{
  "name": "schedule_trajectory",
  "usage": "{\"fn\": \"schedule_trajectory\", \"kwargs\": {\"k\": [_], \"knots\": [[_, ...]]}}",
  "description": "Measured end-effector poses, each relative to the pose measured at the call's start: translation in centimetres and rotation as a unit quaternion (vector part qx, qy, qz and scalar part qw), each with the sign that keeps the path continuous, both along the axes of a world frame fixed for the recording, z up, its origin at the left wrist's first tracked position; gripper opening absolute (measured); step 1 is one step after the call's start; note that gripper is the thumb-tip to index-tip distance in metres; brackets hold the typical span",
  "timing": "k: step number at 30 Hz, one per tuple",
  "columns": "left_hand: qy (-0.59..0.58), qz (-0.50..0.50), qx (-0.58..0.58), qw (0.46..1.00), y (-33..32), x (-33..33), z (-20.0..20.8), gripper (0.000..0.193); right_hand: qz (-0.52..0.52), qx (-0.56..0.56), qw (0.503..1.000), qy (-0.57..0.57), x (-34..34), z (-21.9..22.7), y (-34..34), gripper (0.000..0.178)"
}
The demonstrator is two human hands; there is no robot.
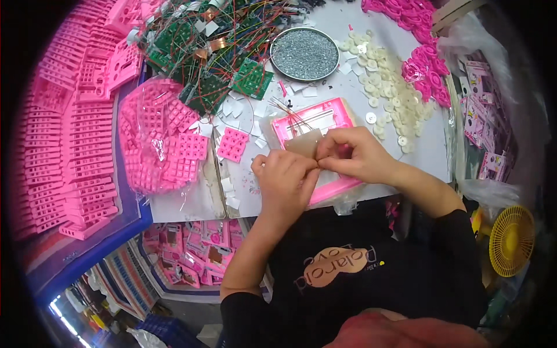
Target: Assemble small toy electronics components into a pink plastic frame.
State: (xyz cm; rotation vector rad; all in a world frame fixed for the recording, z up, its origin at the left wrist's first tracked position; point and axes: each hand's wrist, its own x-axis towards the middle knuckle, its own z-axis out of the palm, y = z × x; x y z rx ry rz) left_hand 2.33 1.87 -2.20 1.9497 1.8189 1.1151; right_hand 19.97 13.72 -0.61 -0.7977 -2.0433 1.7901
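In front of me on the table lies a pink plastic housing, with a flat tan board at its middle and thin red and dark wires rising from its far part. My left hand lies over the housing's left side, fingers bent and closed at the board's near edge. From the right, my right hand reaches in with thumb and forefinger pinched together. Both hands' fingertips meet over the board; what lies between them is too small or hidden to make out.
Green circuit boards with tangled wires pile up at the back left, beside a round tray of small metal screws. White discs spread to the right. Pink keypads, a loose keypad and stacked pink housings stand left. A yellow fan is low right.
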Motion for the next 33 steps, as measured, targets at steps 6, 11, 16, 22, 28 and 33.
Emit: {"fn": "schedule_trajectory", "kwargs": {"k": [6,11,16,22,28,33], "knots": [[0.016,0.007,0.011,1.0,0.3,0.2,0.3,0.015,0.002,-0.159,0.986,-0.042,0.2,1.2,0.5,0.008],[0.005,-0.012,0.014,1.0,0.3,-0.2,-0.2,0.016,-0.011,-0.175,0.984,0.006,0.2,-0.3,0.2,0.009],[-0.002,-0.013,0.016,1.0,0.1,-0.1,-0.2,0.016,-0.022,-0.225,0.974,0.02,-0.1,-0.4,-0.1,0.01],[-0.064,-0.009,0.003,0.998,0.1,-0.2,-1.1,0.013,-0.011,-0.177,0.984,-0.012,0.0,0.4,0.2,0.011],[-0.102,-0.026,-0.013,0.994,0.5,-0.3,-0.5,0.011,0.003,-0.088,0.995,-0.055,0.4,0.7,0.5,0.011],[-0.129,-0.061,-0.031,0.989,0.4,-1.2,-0.5,0.01,0.006,-0.157,0.985,-0.075,-0.1,1.1,0.7,0.011]]}}
